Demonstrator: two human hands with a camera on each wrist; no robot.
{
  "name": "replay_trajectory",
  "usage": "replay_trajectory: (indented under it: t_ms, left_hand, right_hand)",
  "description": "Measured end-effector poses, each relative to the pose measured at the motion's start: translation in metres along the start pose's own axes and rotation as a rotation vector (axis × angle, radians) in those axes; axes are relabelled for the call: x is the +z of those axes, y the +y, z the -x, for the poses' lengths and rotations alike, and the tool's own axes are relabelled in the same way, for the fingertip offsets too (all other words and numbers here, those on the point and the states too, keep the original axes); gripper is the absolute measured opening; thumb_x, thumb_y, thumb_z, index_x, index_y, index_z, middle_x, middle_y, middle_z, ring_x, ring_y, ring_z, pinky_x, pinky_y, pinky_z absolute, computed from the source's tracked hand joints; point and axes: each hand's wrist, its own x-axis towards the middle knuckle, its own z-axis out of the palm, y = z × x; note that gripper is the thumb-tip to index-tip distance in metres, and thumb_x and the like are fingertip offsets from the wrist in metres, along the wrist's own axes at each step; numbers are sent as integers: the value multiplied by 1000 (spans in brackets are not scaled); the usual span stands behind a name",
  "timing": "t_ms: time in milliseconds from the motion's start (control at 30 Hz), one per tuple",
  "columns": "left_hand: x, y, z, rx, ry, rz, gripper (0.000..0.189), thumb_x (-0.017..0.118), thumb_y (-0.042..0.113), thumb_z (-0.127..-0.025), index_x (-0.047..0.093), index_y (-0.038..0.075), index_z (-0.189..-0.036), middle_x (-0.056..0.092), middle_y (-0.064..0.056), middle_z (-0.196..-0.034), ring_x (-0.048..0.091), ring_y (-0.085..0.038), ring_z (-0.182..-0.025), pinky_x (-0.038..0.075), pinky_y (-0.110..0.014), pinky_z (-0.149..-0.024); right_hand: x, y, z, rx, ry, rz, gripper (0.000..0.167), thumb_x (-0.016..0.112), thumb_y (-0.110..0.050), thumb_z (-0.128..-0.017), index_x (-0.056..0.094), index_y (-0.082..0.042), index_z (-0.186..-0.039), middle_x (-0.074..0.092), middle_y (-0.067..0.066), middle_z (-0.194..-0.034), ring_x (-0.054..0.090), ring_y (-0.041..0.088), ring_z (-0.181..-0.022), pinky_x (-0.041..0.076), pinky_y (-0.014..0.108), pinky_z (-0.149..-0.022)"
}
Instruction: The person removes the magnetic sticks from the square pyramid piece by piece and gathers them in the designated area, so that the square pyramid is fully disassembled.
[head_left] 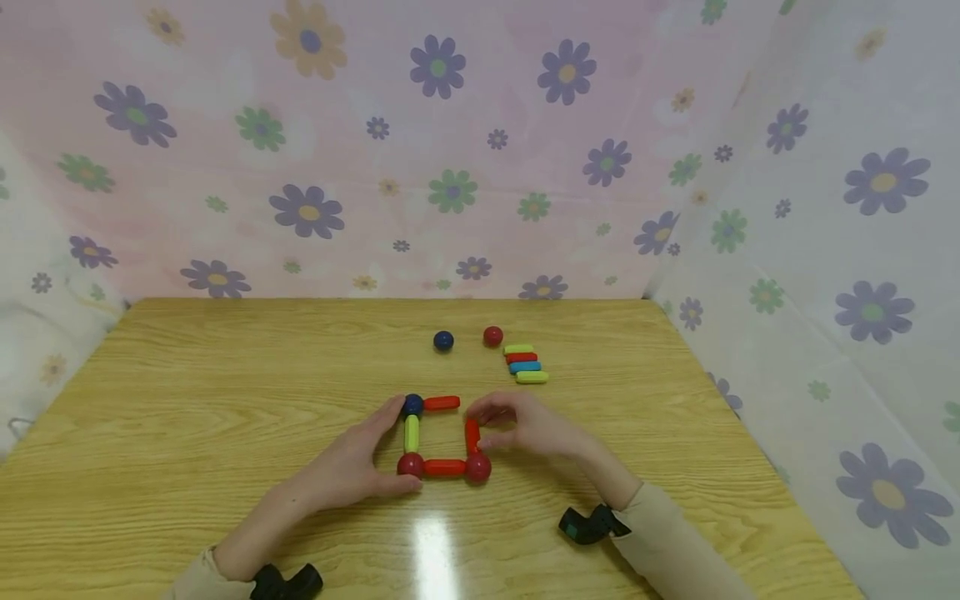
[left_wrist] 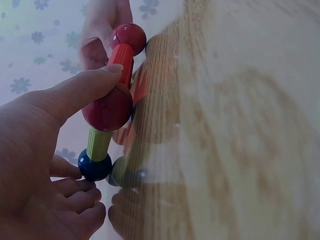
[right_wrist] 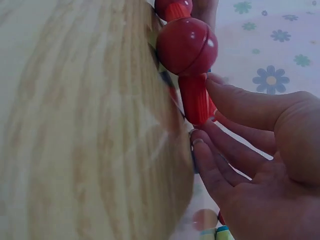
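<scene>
On the table lies an unclosed square of toy building balls and sticks. Its left side is a yellow-green stick [head_left: 412,434] between a blue ball [head_left: 412,405] and a red ball [head_left: 410,466]. Along the bottom, a red stick [head_left: 445,467] runs to a second red ball [head_left: 478,467]. Another red stick [head_left: 442,403] points right from the blue ball, its far end free. My left hand [head_left: 348,467] holds the left side, thumb by the near red ball, fingers at the blue one. My right hand [head_left: 536,427] pinches the upright red stick [right_wrist: 194,100] joined to the right red ball.
Farther back on the table [head_left: 262,350] sit a loose blue ball [head_left: 443,341] and a loose red ball [head_left: 492,336]. Beside them several short sticks [head_left: 524,367] lie in a row, yellow-green, red and blue. Flowered cloth [head_left: 510,167] hangs behind and at the sides.
</scene>
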Motion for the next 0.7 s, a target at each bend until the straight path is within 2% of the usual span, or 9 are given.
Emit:
replay_trajectory:
  t_ms: [400,700]
  left_hand:
    - [1,-1,-1,1,5,-7,118,80,60,-75,17,11,-161,25,-14,-164,28,-37,-149,31,-58,-116]
    - [-2,-1,1,-2,3,-15,119,79,62,-75,16,11,-161,24,-16,-164,28,-40,-148,30,-60,-116]
  right_hand:
    - [4,4,-1,-52,-35,48,33,73,-22,-92,68,-20,-125,64,-11,-124,56,12,-117,45,34,-106]
    - [2,5,2,-73,-39,80,28,72,-21,-93,71,-18,-121,59,-2,-119,51,16,-110,44,34,-98]
